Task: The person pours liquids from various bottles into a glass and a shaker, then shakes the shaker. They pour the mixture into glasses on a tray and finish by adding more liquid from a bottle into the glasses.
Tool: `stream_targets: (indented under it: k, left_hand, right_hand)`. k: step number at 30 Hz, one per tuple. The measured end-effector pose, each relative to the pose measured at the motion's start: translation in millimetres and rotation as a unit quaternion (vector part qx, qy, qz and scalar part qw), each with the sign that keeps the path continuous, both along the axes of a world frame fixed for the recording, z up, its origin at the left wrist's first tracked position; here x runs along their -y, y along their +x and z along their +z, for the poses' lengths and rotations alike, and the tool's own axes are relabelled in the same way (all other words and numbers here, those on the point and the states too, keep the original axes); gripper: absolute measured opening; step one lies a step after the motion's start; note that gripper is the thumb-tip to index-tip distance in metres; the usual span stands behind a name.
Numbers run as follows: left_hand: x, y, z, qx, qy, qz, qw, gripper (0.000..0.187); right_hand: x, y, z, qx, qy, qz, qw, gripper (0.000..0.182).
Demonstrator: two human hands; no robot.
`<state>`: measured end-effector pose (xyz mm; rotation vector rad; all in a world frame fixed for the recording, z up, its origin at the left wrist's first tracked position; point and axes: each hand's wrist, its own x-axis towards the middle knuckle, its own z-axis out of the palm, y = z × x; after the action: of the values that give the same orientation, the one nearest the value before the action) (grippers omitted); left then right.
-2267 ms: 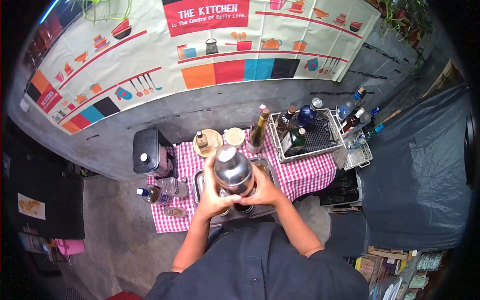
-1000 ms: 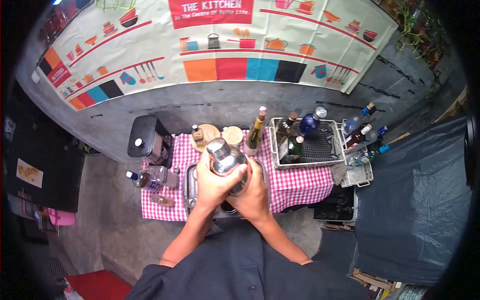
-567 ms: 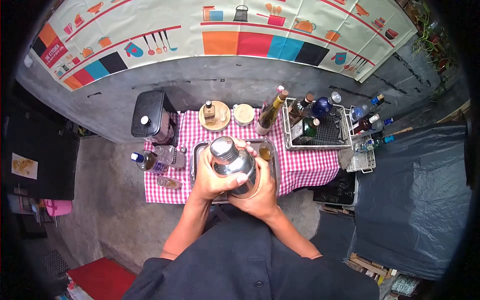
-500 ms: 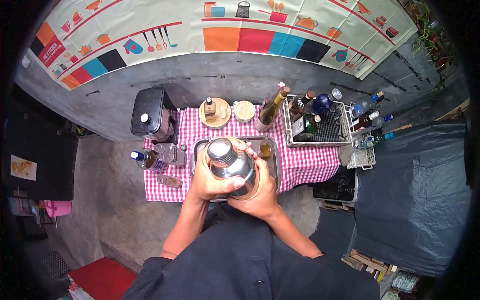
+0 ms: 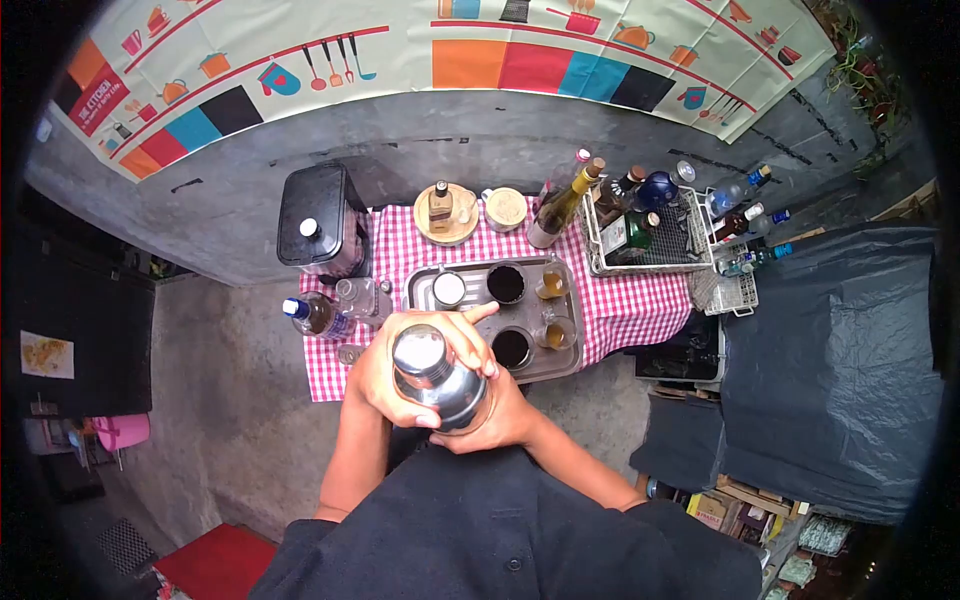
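A silver cocktail shaker (image 5: 455, 393) with its cap on is held close to my chest, tilted. My left hand (image 5: 377, 375) wraps its left side, the thumb lying across the front. My right hand (image 5: 500, 410) grips the other side and the base, with fingers reaching over the far side. Just beyond my hands lies a metal tray (image 5: 420, 285). On it stand two cups of dark liquid (image 5: 505, 284), (image 5: 512, 347), a cup with white contents (image 5: 449, 289) and two small glasses of amber liquid (image 5: 551, 284), (image 5: 556, 333).
A black dispenser (image 5: 318, 215) and several bottles (image 5: 318, 315) stand on the checkered cloth (image 5: 630, 312) at left. Behind the tray are a round wooden board (image 5: 462, 232), a mug (image 5: 505, 208) and a tall bottle (image 5: 565, 205). A bottle crate (image 5: 650, 265) is at right.
The shaker and both hands have moved down toward my body and slightly left. The tray's cups and glasses now show more fully. My view has shifted a little.
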<state>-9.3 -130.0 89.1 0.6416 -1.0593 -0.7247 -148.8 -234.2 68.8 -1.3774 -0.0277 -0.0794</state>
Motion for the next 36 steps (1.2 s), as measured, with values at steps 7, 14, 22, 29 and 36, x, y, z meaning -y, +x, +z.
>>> stream_targets:
  k: [7, 14, 22, 29, 36]
  left_hand:
    - [2.4, -3.7, 24.5, -0.077, 0.152, 0.023, 0.985, 0.073]
    - [46.4, -41.9, 52.1, -0.012, 0.25, 0.326, 0.912, 0.066]
    - [91.8, -51.7, 58.0, 0.054, 0.236, 0.214, 0.946, 0.047]
    - [136.9, -59.8, 57.2, 0.029, 0.288, 0.135, 0.947, 0.049]
    - [173.9, -63.3, 39.1, 0.013, 0.217, 0.025, 0.976, 0.053]
  right_hand:
    - [20.5, 7.7, -3.6, -0.002, -0.027, 0.015, 1.0, 0.106]
    - [51.2, 17.6, 17.2, 0.018, -0.174, -0.138, 0.975, 0.091]
    - [78.7, -29.8, 16.4, 0.058, -0.176, -0.216, 0.959, 0.094]
    - [116.8, -51.5, 7.8, 0.032, -0.106, -0.2, 0.973, 0.097]
    - [157.8, -63.7, -5.4, 0.052, -0.006, -0.139, 0.989, 0.094]
